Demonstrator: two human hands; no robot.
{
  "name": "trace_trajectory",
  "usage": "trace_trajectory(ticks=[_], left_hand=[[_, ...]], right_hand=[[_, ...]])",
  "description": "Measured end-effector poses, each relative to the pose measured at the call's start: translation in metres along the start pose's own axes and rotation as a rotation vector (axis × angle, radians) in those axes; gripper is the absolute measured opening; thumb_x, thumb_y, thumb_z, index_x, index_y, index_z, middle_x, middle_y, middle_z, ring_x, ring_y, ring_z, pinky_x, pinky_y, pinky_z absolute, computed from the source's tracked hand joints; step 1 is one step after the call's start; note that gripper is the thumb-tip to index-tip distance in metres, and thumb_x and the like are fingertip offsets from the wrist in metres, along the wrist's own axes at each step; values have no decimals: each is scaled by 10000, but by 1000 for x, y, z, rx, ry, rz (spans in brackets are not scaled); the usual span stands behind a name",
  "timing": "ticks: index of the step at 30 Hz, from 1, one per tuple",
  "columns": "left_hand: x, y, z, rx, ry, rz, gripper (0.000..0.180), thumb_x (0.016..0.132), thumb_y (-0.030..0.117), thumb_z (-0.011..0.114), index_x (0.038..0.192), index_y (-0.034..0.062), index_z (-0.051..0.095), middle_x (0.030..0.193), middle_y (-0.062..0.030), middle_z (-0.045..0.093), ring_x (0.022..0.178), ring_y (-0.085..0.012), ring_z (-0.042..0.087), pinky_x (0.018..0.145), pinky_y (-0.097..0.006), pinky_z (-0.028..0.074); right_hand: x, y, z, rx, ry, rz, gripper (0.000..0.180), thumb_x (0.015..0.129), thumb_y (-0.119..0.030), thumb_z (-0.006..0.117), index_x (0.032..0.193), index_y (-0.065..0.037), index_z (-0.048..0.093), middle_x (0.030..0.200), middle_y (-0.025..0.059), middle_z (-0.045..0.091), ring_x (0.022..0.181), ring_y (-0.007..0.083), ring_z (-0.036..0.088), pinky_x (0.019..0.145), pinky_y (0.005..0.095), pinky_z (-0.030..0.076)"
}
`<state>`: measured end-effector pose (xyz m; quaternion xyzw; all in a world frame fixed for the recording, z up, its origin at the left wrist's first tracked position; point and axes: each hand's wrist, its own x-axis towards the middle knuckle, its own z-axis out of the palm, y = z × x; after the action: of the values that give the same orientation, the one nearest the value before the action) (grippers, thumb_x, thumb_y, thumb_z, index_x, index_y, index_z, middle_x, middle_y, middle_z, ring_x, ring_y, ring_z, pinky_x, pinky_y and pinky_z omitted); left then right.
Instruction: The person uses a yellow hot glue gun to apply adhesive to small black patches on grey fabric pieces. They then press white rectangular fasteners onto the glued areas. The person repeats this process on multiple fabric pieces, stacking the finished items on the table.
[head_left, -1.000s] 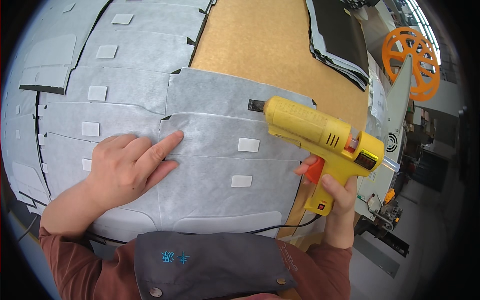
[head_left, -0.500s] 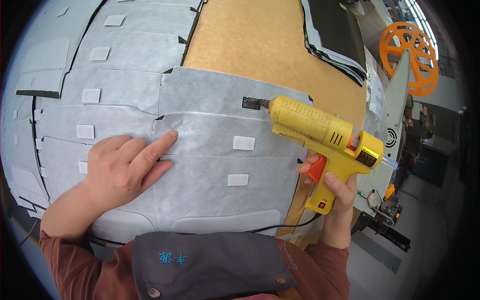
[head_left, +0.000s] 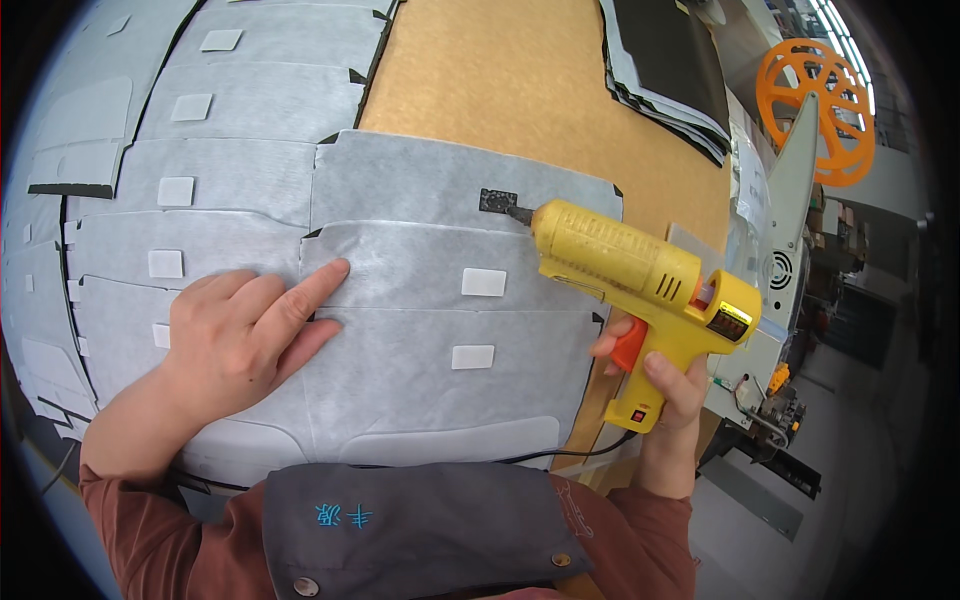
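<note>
My right hand (head_left: 655, 385) grips the handle of a yellow glue gun (head_left: 640, 275) with a finger on its orange trigger. The gun's nozzle points at a small black square patch (head_left: 497, 200) on a grey felt sheet (head_left: 430, 180). My left hand (head_left: 245, 335) lies flat on overlapping grey felt sheets (head_left: 400, 330), index finger stretched toward a sheet edge. Two white rectangular pads (head_left: 483, 282) sit on the nearer sheets between my hands.
Several more grey felt sheets with white pads (head_left: 190, 107) cover the left side of the brown worktable (head_left: 520, 80). A stack of dark and grey sheets (head_left: 670, 70) lies at the far right. An orange spool (head_left: 815, 105) and a grey machine (head_left: 785, 230) stand beyond the table's right edge.
The glue gun's nozzle has stayed by the black patch while the view shifted slightly. My left hand has remained pressed on the felt with its index finger out.
</note>
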<state>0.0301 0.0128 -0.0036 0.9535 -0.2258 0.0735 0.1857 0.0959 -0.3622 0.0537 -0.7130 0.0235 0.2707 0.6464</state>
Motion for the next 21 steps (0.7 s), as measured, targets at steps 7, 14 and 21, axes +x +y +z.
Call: trace_trajectory(ticks=[7, 14, 21], left_hand=[[-1, 0, 0, 1, -9, -2, 610, 708, 191, 804, 1279, 74, 624, 635, 1, 462, 535, -166, 482, 484, -311, 373], [-1, 0, 0, -6, -6, -6, 604, 710, 193, 802, 1276, 75, 626, 634, 1, 459, 532, -166, 476, 483, -312, 372], [0, 0, 0, -1, -6, -4, 604, 708, 193, 801, 1274, 73, 628, 631, 1, 449, 530, -162, 468, 479, -308, 365]], right_hand=[[8, -4, 7, 0, -12, -9, 570, 818, -194, 640, 1311, 43, 478, 1041, 193, 663, 923, 239, 667, 726, 305, 526], [15, -4, 14, -7, -4, -15, 587, 817, -198, 632, 1328, 36, 460, 1028, 197, 663, 918, 232, 664, 702, 297, 515], [12, -3, 9, -26, -64, -20, 592, 823, -177, 628, 1340, 46, 445, 1041, 211, 661, 927, 238, 664, 718, 296, 516]])
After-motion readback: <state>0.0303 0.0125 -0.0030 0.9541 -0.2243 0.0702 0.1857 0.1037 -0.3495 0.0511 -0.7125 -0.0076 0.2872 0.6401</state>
